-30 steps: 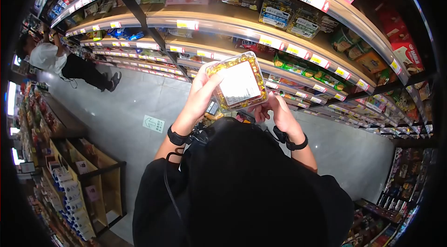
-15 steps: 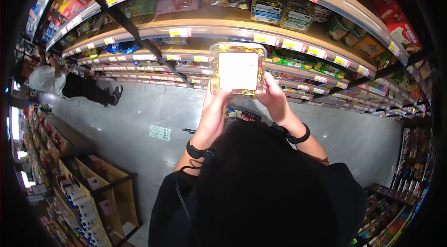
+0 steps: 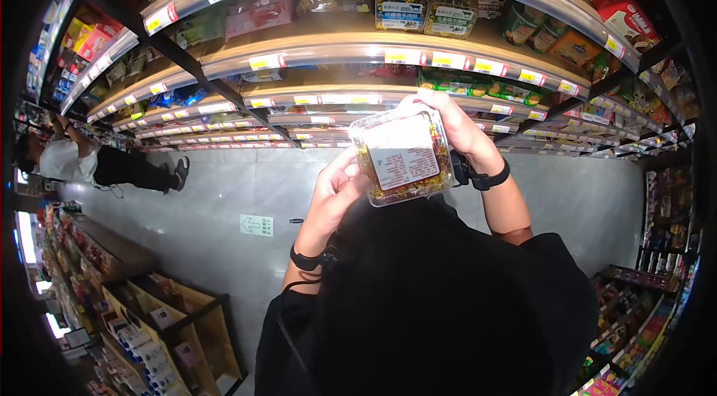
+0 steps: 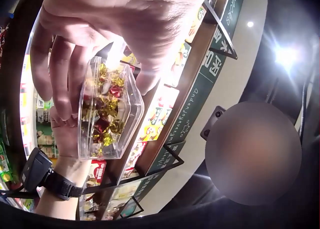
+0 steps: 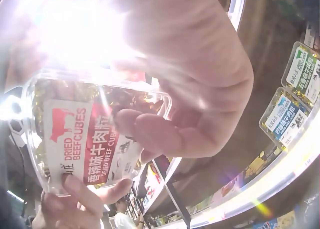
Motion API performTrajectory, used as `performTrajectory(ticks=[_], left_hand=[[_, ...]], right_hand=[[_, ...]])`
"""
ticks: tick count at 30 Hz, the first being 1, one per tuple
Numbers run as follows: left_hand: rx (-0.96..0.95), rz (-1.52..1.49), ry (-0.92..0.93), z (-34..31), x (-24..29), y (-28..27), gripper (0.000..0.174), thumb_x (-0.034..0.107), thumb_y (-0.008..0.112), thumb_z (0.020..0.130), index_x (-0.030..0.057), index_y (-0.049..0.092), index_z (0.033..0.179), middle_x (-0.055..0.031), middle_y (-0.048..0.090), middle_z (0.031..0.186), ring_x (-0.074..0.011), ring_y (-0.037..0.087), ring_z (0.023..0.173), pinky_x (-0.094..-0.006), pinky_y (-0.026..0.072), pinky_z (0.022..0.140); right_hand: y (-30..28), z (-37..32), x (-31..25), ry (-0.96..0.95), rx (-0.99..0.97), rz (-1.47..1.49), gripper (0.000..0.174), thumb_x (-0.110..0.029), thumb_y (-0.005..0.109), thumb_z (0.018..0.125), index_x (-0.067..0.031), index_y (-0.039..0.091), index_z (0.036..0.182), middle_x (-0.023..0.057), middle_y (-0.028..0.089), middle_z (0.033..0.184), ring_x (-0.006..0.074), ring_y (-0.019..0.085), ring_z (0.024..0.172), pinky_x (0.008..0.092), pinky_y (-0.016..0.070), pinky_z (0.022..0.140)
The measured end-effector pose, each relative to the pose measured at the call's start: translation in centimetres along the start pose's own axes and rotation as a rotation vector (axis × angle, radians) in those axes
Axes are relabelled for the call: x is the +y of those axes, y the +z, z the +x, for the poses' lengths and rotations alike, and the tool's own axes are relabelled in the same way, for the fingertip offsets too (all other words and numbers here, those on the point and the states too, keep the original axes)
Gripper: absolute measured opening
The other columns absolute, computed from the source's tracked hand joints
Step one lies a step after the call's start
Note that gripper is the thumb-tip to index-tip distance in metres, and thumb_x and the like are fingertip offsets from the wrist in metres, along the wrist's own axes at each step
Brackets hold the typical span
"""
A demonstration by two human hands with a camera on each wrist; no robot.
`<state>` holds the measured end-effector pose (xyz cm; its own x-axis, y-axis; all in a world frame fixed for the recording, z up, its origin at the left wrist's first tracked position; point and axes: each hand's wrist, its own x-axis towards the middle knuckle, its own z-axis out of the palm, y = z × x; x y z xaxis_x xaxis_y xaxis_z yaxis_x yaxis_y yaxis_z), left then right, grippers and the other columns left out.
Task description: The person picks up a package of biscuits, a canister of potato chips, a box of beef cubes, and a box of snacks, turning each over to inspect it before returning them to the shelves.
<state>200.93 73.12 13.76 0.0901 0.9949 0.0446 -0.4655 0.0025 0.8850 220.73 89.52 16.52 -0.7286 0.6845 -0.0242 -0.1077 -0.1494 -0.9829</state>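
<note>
A clear plastic box of dried beef cubes (image 3: 407, 161) in gold and red wrappers is held up before the chest, its white back label facing the head camera. My right hand (image 3: 461, 129) grips its upper right edge. At the left side, my left hand (image 3: 336, 191) holds the box by its edge. Between thumb and fingers of the left hand (image 4: 110, 34), the side of the box (image 4: 107, 114) shows in the left wrist view. In the right wrist view, curled right fingers (image 5: 150, 134) lie against the red-and-white front label (image 5: 80, 139), and left fingers touch the lower edge.
Long snack shelves (image 3: 328, 39) run across the front, with similar boxes in blue (image 3: 401, 9) and green (image 3: 451, 17) labels. A person in a white top (image 3: 69, 161) stands at the far left. A wooden display rack (image 3: 198, 321) stands behind left, on grey floor (image 3: 224, 183).
The box has turned and tilted in the hands and come lower and to the right. My right hand has shifted up to its upper right edge, the left to its left side.
</note>
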Motion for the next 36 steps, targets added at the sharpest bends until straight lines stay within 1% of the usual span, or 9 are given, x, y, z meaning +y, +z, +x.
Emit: performTrajectory(ticks=[9,11,13,16,20,26,28,33,36], left_hand=[[0.196,-0.054,0.132,-1.4,1.0,-0.5,0.061,0.020,0.066,0.093,-0.0082,0.043,0.142,-0.0167,0.064,0.127,-0.0190,0.063,0.113,-0.0323,0.0487,0.097],[0.190,-0.022,0.149,-1.8,1.4,-0.9,0.064,0.022,0.068,0.091,-0.0090,0.043,0.141,-0.0176,0.063,0.127,-0.0200,0.063,0.114,-0.0329,0.0482,0.098],[0.183,0.031,0.147,-2.2,2.1,-0.7,0.071,0.028,0.070,0.088,-0.0105,0.043,0.141,-0.0193,0.062,0.128,-0.0218,0.062,0.117,-0.0339,0.0470,0.100],[0.184,0.064,0.185,-2.4,2.9,0.6,0.075,0.032,0.071,0.086,-0.0106,0.043,0.140,-0.0198,0.062,0.128,-0.0225,0.061,0.118,-0.0342,0.0465,0.100],[0.182,0.105,0.194,-2.8,3.0,1.0,0.079,0.035,0.074,0.084,-0.0109,0.042,0.141,-0.0201,0.062,0.128,-0.0230,0.060,0.119,-0.0342,0.0454,0.101],[0.221,0.101,0.199,-3.4,2.6,1.1,0.083,0.037,0.075,0.082,-0.0116,0.042,0.141,-0.0193,0.061,0.129,-0.0239,0.060,0.120,-0.0349,0.0450,0.102],[0.256,0.112,0.186,-3.8,2.5,1.1,0.085,0.039,0.075,0.082,-0.0119,0.041,0.142,-0.0198,0.061,0.130,-0.0243,0.060,0.121,-0.0355,0.0447,0.103],[0.313,0.097,0.153,-4.3,2.1,0.7,0.090,0.042,0.073,0.081,-0.0129,0.038,0.144,-0.0203,0.059,0.134,-0.0254,0.060,0.122,-0.0369,0.0443,0.105],[0.346,0.105,0.176,-4.2,2.0,0.9,0.093,0.042,0.073,0.081,-0.0133,0.035,0.146,-0.0207,0.057,0.136,-0.0258,0.060,0.121,-0.0371,0.0452,0.105]], right_hand=[[0.3,-1.7,0.3,-0.138,-0.032,-0.218,0.044,-0.033,0.043,0.101,0.0004,0.055,0.128,0.0051,0.062,0.107,0.0089,0.055,0.082,0.0240,0.0449,0.071],[1.4,-3.2,-1.4,0.069,-0.064,-0.221,0.099,-0.076,0.052,0.086,0.0037,0.043,0.143,0.0091,0.057,0.131,0.0174,0.052,0.124,0.0328,0.0399,0.104],[2.3,-3.9,-1.3,-0.067,-0.087,-0.172,0.061,-0.037,0.051,0.091,-0.0009,0.046,0.140,0.0054,0.061,0.117,0.0107,0.053,0.099,0.0274,0.0436,0.083],[2.7,-4.4,-1.2,-0.168,-0.119,-0.049,0.052,-0.014,0.051,0.093,-0.0034,0.043,0.143,0.0051,0.062,0.118,0.0093,0.057,0.093,0.0263,0.0472,0.077],[3.7,-4.7,-1.6,-0.271,-0.106,0.019,0.060,-0.018,0.055,0.093,-0.0013,0.038,0.148,0.0097,0.059,0.130,0.0132,0.057,0.107,0.0286,0.0468,0.084],[3.8,-6.5,-3.7,-0.659,0.248,-0.503,0.068,-0.024,0.068,0.088,0.0014,0.044,0.145,0.0091,0.059,0.109,0.0120,0.051,0.086,0.0273,0.0426,0.076],[4.4,-8.3,-5.9,-0.912,0.305,-0.580,0.062,-0.027,0.065,0.092,-0.0144,0.040,0.146,0.0061,0.061,0.100,0.0119,0.050,0.076,0.0264,0.0403,0.067],[5.7,-11.2,-10.0,-1.286,-0.123,-0.623,0.059,-0.034,0.058,0.101,-0.0538,0.032,0.150,-0.0013,0.064,0.076,0.0117,0.048,0.052,0.0242,0.0347,0.044],[6.1,-11.6,-10.5,-1.268,-0.103,-0.635,0.058,-0.035,0.058,0.101,-0.0541,0.032,0.150,-0.0025,0.066,0.078,0.0115,0.048,0.053,0.0237,0.0349,0.045]])
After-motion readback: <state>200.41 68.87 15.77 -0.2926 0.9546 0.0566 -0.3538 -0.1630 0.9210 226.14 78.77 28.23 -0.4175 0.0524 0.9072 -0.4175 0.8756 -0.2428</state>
